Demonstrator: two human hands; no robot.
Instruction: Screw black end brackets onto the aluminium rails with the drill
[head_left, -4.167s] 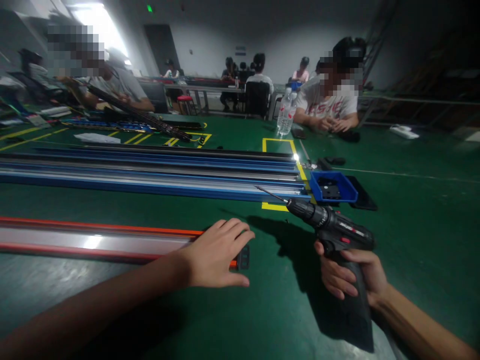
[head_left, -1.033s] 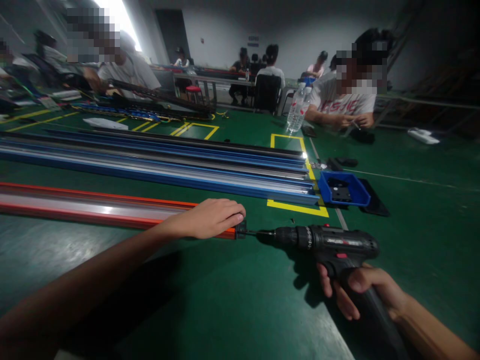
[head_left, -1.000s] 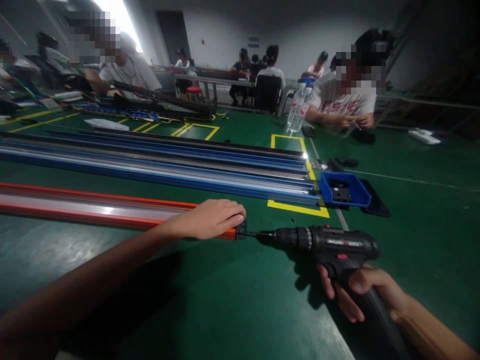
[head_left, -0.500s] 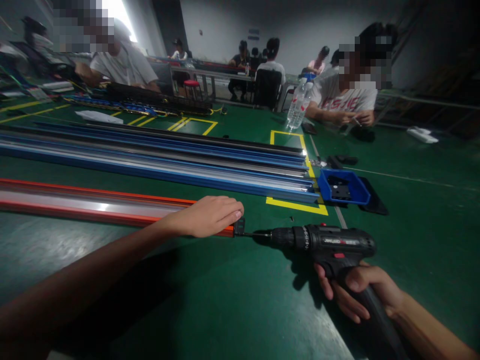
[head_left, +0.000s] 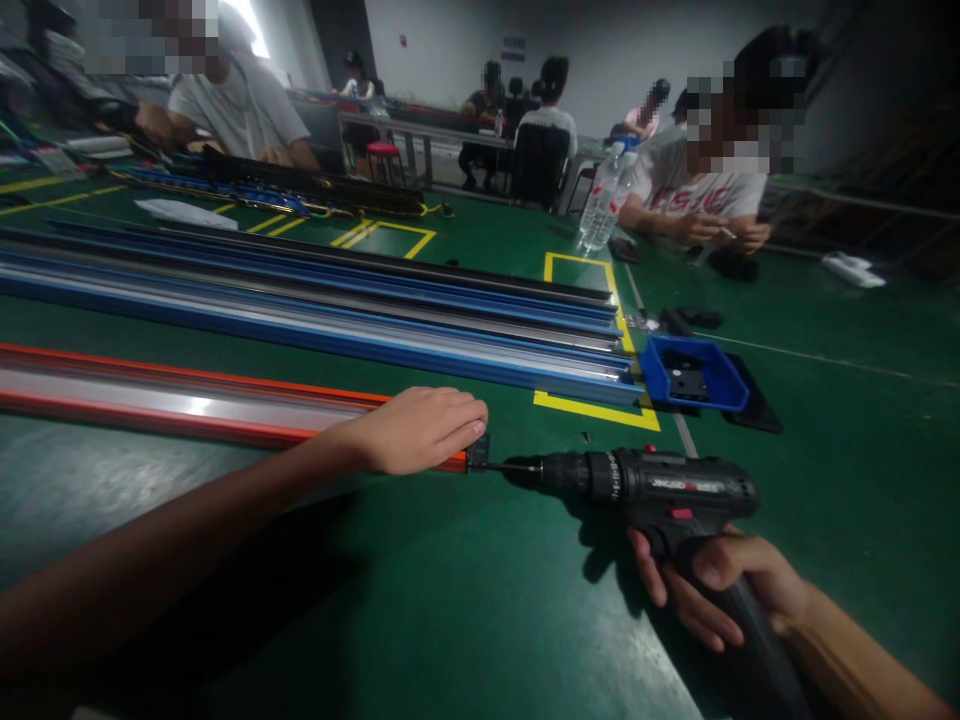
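Here the right hand (head_left: 784, 585) clamped a drill (head_left: 675, 490), surface (head_left: 862, 500) open rightward. Left hand (head_left: 427, 430) covered orange rail (head_left: 187, 405), grip unclear. Two people (head_left: 724, 195) occupied the far edge

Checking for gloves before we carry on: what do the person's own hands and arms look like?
The left hand and right hand are both bare, without gloves. The left forearm and right forearm show no sleeve, watch or cable. Part of the right hand is hidden.

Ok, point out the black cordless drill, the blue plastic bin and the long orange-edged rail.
Black cordless drill (head_left: 675, 484), head view: motor housing.
Blue plastic bin (head_left: 726, 382), head view: right side wall.
Long orange-edged rail (head_left: 191, 405), head view: pale centre strip.
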